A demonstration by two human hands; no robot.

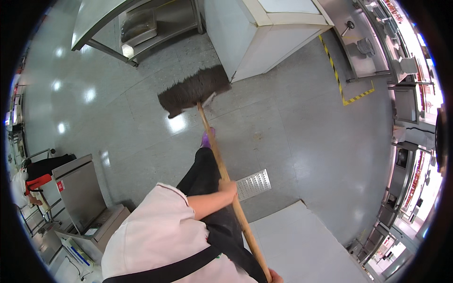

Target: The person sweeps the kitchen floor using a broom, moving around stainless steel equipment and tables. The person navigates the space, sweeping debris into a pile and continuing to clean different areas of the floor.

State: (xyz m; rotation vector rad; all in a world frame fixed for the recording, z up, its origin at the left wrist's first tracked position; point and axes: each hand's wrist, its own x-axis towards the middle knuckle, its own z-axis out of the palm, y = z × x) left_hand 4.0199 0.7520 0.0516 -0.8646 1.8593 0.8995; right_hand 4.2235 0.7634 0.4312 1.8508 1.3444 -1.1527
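Note:
A push broom with a wide dark-bristled head (191, 88) and a long wooden handle (245, 225) slants across the middle of the view. The bristles rest on the grey tiled floor, close to the corner of a white cabinet (245, 47). Partway down the handle my left hand (228, 190) is wrapped round the wood. Near the handle's upper end, at the bottom edge, my right hand (275, 276) is closed on it too, only partly in view. A small light strip, too unclear to name, shows beside the broom head.
A perforated floor drain cover (254, 184) lies right of my legs. A white panel (302, 236) fills the lower right. Steel table (165, 26) stands at far left, steel shelving (373, 42) at far right, near striped floor tape (336, 66). Another person (28, 181) is at the left rim.

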